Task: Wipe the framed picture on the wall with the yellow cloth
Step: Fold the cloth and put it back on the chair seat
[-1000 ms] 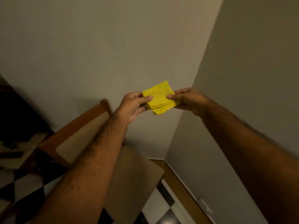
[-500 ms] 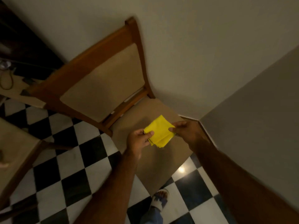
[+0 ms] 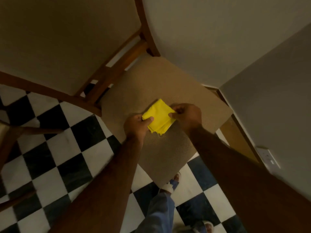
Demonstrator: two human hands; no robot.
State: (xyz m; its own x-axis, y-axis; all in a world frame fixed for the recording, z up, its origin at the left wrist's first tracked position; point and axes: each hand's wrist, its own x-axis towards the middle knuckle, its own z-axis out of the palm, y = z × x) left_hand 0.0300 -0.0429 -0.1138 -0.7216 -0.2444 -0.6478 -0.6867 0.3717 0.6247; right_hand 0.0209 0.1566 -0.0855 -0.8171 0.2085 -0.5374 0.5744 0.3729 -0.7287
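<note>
Left hand [image 3: 137, 122], right hand [image 3: 187, 115] pinch folded yellow cloth [image 3: 159, 116] above chair seat [image 3: 168, 84]

Upholstered wooden chair [image 3: 161, 91] on checkered floor [image 3: 55, 148], dim corner.

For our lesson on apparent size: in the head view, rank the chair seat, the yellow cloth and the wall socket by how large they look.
1. Chair seat, by far the largest.
2. Yellow cloth, folded, held by both hands.
3. Wall socket, smallest, though it lies farther from the camera, so its true size is unsure.
</note>
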